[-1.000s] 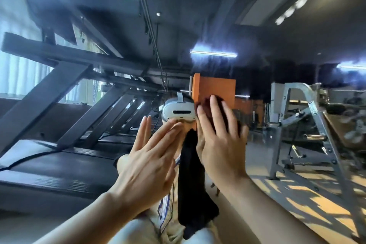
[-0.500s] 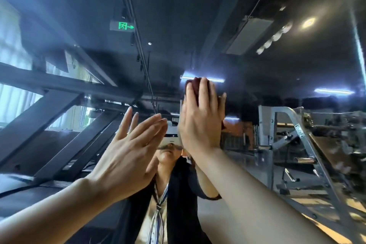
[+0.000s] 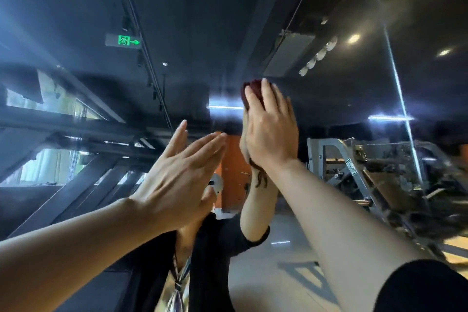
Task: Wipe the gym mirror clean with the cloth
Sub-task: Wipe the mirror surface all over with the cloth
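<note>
The gym mirror (image 3: 329, 20) fills the whole view and reflects the room and my own body. My right hand (image 3: 271, 132) is raised high with its fingers straight, pressing a dark red cloth (image 3: 249, 94) flat against the glass; the cloth shows above my fingertips and a frayed end hangs below my wrist. My left hand (image 3: 179, 172) is lower and to the left, with its fingers straight and together and its palm toward the glass. It holds nothing. I cannot tell if it touches the mirror.
A vertical seam (image 3: 402, 99) in the mirror runs down the right side. Reflected in the glass are treadmill frames (image 3: 76, 185) at left, a metal weight rack (image 3: 354, 172) at right, an orange pillar (image 3: 234, 172) and a green exit sign (image 3: 126, 40).
My right hand has slid the cloth upward on the glass over the last second. My view has tilted up, and my left hand has risen a little with it.
</note>
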